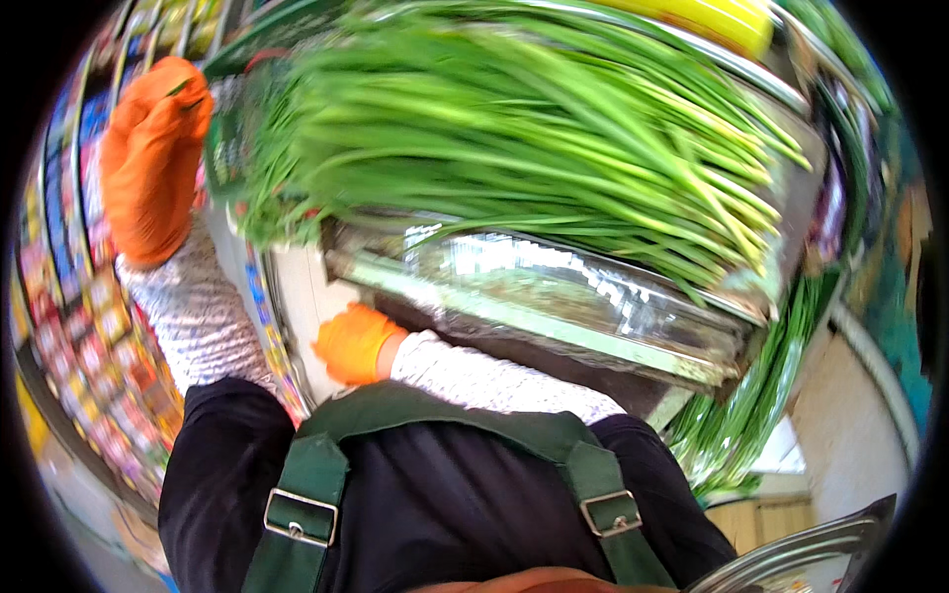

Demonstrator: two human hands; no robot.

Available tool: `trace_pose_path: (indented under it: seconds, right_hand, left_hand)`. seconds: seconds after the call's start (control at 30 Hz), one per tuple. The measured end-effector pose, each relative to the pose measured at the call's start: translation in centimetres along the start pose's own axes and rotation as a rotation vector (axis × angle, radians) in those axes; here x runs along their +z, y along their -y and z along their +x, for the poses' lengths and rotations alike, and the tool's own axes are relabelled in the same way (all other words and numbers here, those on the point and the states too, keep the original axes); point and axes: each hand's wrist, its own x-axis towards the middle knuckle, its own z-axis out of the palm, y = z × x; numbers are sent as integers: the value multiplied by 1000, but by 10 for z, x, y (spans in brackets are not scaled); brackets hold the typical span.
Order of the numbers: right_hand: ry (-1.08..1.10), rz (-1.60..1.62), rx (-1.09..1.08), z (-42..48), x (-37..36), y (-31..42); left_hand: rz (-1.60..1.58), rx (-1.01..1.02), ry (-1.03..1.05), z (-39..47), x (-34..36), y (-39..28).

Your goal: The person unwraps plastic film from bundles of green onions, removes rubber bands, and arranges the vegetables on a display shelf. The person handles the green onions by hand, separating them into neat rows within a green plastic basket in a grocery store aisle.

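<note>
My left hand (pixel 157 159), in an orange rubber glove, is raised at the upper left. Its fingers look curled, and a small dark green scrap shows on the glove; whether it grips anything is unclear. Lower down, my right hand (pixel 356 345) wears a similar orange glove and is close to my body, beside a worn tray edge. Its fingers are turned from view. Before me lies a large heap of long green leafy stalks, likely Chinese chives (pixel 504 141), with pale ends to the right. They rest on a metal tray (pixel 797 193) and do not touch either hand.
Clear plastic wrap (pixel 519 274) covers the tray's near side. More green stalks (pixel 771 385) in clear plastic hang at the right. A green crate (pixel 222 148) stands by my left hand, next to racks of colourful packets (pixel 96 348). Something yellow (pixel 704 22) is at the top.
</note>
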Motion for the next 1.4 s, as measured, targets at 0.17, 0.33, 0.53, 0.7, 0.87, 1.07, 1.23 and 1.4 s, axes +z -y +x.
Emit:
trace_pose_path:
  seconds: [0.17,0.33,0.53,0.7,0.87,1.07,1.23,1.4]
  right_hand:
    - [97,-63,58,3,10,1]
    - [71,-271,62,4,25,2]
    - [-1,-412,80,4,37,2]
    - [113,-445,62,6,31,2]
    - [193,-467,60,8,28,0]
    - [234,-513,77,8,28,-2]
    - [126,-567,4,-1,38,-9]
    - [227,-518,99,9,27,-1]
  left_hand:
    - [-37,-335,-306,-117,-78,66]
    - [-277,-483,-447,-228,-114,157]
    - [142,-697,-430,-315,-79,275]
    - [685,-1007,-183,-323,-24,324]
    - [802,-1073,-76,-315,12,338]
    - [810,-1083,-93,-321,24,348]
    - [885,-900,-90,-350,38,349]
    - [824,-781,-127,-347,36,332]
